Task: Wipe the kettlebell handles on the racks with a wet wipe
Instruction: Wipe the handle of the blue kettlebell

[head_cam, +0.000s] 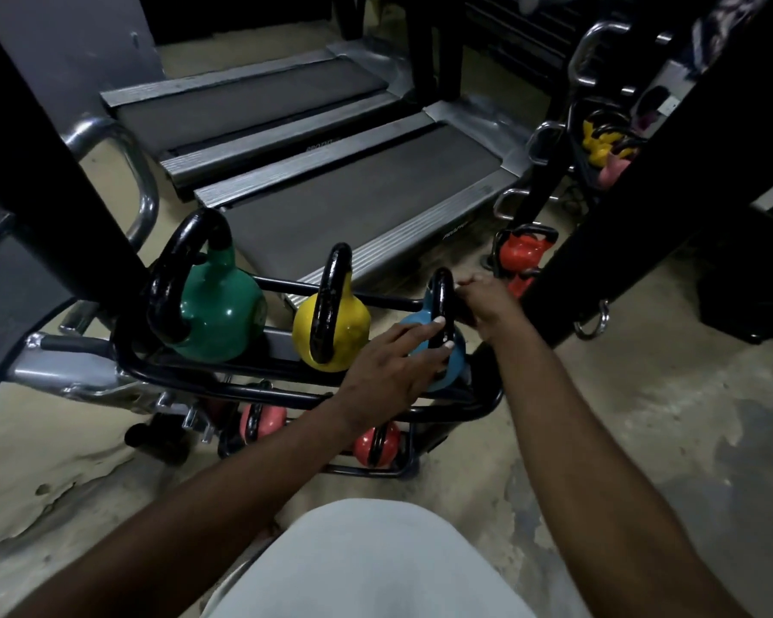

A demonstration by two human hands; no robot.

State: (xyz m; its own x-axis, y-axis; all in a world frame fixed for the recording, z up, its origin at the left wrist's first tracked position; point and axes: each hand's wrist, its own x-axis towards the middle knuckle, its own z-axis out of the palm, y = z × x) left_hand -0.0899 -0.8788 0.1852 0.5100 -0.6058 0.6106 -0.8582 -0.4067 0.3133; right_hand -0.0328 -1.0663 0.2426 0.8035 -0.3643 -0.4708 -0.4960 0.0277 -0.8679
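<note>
— What does the head camera give you?

— I see the rack (242, 385), made of black tubes, with two levels. On its upper level three kettlebells stand in a row: the green kettlebell (217, 312) at the left end, the yellow kettlebell (347, 334) in the middle, the blue kettlebell (456, 365) at the right end. Their black handles stand upright.

— And the hands?

— Both are at the right end of the rack, on the blue one. The left hand (393, 363) lies flat on its body, fingers rather straight, and two fingertips (438, 322) touch the near side of its handle (442, 301). This hand grips nothing. The right hand (483, 305) is at the far side of the same handle, near the top, with bent fingers. It is blurred, so I cannot tell if it closes around the handle or what is under its fingers.

— What else is around the rack?

— On the lower level, a pink kettlebell (266, 419) sits under the yellow one and a red kettlebell (389, 448) under the blue one. Behind the rack two treadmills (362, 194) lie side by side. To the right of the rack and farther back, orange-red kettlebells (521, 252) stand beside a dark post (608, 243).
</note>
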